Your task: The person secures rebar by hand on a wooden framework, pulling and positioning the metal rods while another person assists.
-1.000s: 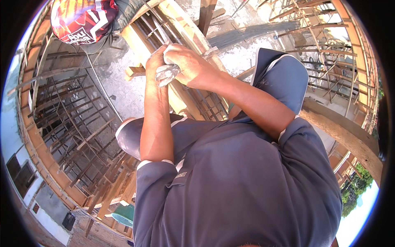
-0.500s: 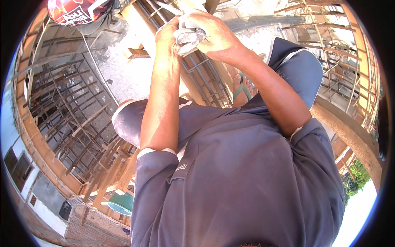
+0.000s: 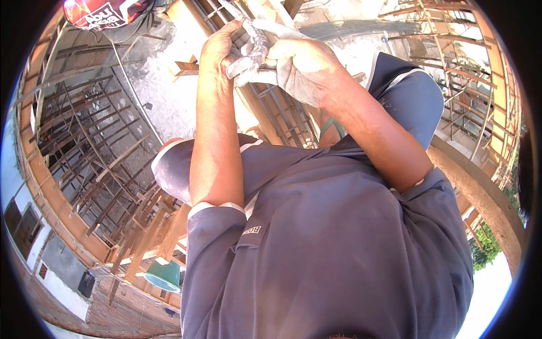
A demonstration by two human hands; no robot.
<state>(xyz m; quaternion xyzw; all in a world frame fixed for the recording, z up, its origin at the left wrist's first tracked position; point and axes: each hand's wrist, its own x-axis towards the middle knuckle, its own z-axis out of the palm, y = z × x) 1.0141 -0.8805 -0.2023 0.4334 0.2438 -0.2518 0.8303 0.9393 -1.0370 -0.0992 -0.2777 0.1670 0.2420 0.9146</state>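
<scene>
My left hand [image 3: 221, 50] is at the upper middle, its fingers curled at a long, grey, lumpy thing [image 3: 258, 46]. The thing bends between my two hands; its kind I cannot make out. On its other side my right hand [image 3: 307, 68], grey with dust, grips it, with the palm partly turned up and one finger stretched toward the left hand. Beneath both hands runs a wooden formwork trough with steel bars [image 3: 276, 104] in it.
A short wood block [image 3: 185, 69] lies left of the hands on the pale floor. Farther left stands timber framing [image 3: 84, 141]. A red printed item [image 3: 101, 12] is at the top left. A green bucket [image 3: 164, 276] sits at lower left. A long beam [image 3: 480, 181] curves along the right.
My hands, clasped together before, have drawn apart a little. The right palm has turned up, and more of the grey thing shows between them.
</scene>
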